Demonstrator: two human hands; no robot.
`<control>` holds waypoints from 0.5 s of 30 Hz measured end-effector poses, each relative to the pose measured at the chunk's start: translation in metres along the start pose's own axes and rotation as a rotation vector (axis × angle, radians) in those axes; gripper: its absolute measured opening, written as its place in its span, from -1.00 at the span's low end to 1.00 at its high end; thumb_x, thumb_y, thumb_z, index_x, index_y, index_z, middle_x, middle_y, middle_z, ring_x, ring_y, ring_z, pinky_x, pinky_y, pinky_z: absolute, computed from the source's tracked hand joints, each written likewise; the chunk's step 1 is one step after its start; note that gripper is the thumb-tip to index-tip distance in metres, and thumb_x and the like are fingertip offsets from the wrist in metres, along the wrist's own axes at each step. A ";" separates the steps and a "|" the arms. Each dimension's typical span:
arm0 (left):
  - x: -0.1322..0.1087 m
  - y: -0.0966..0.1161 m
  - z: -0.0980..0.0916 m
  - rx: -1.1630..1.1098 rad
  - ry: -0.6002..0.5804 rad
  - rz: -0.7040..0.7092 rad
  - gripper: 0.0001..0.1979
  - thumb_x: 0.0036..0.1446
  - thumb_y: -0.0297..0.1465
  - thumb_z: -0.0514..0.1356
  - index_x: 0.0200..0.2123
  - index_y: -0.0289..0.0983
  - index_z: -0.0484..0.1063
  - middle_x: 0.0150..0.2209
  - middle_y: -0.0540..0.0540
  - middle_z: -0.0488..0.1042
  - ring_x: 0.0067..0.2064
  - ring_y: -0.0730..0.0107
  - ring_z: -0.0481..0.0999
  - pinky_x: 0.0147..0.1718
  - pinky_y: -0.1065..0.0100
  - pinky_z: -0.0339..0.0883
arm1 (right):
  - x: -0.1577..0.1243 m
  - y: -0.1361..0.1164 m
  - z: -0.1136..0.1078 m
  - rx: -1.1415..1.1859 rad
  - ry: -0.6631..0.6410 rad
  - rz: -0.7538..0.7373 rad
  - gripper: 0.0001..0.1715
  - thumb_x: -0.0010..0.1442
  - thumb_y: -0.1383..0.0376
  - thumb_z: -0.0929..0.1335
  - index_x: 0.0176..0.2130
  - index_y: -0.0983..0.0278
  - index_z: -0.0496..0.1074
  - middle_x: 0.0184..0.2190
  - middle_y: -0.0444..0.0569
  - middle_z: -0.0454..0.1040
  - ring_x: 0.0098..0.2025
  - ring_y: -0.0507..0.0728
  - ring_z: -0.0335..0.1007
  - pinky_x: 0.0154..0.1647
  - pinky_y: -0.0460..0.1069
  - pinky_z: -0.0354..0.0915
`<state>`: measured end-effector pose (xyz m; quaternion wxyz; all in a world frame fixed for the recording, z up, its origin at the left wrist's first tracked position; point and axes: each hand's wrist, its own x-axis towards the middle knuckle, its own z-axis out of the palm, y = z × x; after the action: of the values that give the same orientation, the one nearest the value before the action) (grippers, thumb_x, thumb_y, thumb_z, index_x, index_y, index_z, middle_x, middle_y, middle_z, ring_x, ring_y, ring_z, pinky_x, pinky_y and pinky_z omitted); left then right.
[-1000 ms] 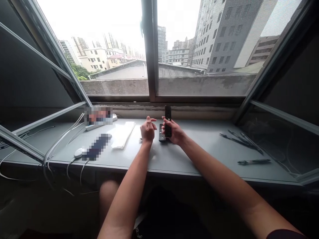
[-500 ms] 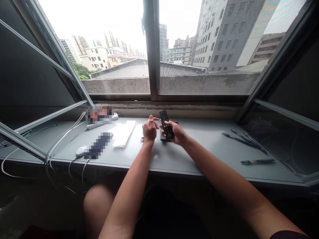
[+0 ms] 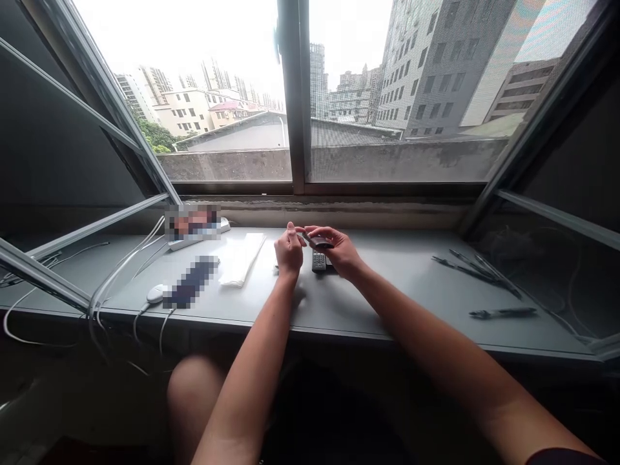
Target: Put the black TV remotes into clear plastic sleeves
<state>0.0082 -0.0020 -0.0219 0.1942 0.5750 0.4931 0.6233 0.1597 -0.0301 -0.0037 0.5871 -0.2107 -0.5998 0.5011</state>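
Note:
A black remote control (image 3: 320, 242) is in my right hand (image 3: 345, 253), now tilted so that its end faces me and its buttons barely show. My left hand (image 3: 289, 252) is closed beside the remote's far end, thumb up and fingers curled. Its fingertips are near or against the remote, and I cannot tell what, if anything, is in them. Beneath the right hand, a second dark remote control (image 3: 318, 261) lies on the desk with its keypad up, partly covered. Something pale peeks out by the left wrist, mostly hidden.
Left of my hands, a folded white tissue (image 3: 242, 259) lies on the grey desk (image 3: 368, 316). Farther left are a power strip (image 3: 198, 236), a white charger puck (image 3: 155, 294), white cables and a blurred-out dark object. Several pens (image 3: 504, 313) lie at right. A window stands behind.
My right hand has turned the held remote from buttons facing me to an end-on tilt. More of the keypad on the remote below shows. My left hand has barely moved.

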 end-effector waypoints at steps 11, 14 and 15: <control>-0.002 0.009 -0.002 0.088 -0.025 -0.014 -0.23 0.51 0.09 -0.19 -0.37 -0.21 0.65 -0.54 -0.07 0.51 -0.41 0.27 0.54 -0.27 0.29 0.36 | -0.002 -0.003 0.003 -0.014 0.099 0.068 -0.55 0.04 0.07 0.67 -0.10 0.17 0.69 -0.09 -0.01 0.69 0.00 0.21 0.59 0.15 0.13 0.46; -0.003 0.010 -0.001 0.117 -0.102 0.046 -0.23 0.50 0.10 -0.15 -0.48 -0.21 0.60 -0.48 -0.11 0.55 -0.35 0.26 0.57 -0.25 0.30 0.35 | 0.000 0.002 -0.001 -0.038 0.179 0.102 -0.51 0.05 0.04 0.65 -0.08 0.19 0.67 -0.24 -0.06 0.67 -0.14 0.18 0.60 -0.01 0.06 0.49; -0.004 0.010 -0.001 0.112 -0.138 0.076 -0.25 0.50 0.09 -0.14 -0.46 -0.22 0.60 -0.46 -0.11 0.55 -0.33 0.26 0.57 -0.26 0.31 0.34 | 0.000 0.004 -0.002 -0.058 0.197 0.109 -0.53 0.08 0.03 0.64 -0.08 0.19 0.67 -0.27 -0.07 0.66 -0.18 0.16 0.58 -0.06 0.04 0.49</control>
<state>0.0119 -0.0096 -0.0154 0.1714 0.6448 0.4904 0.5607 0.1605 -0.0278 -0.0072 0.6088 -0.3079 -0.5412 0.4916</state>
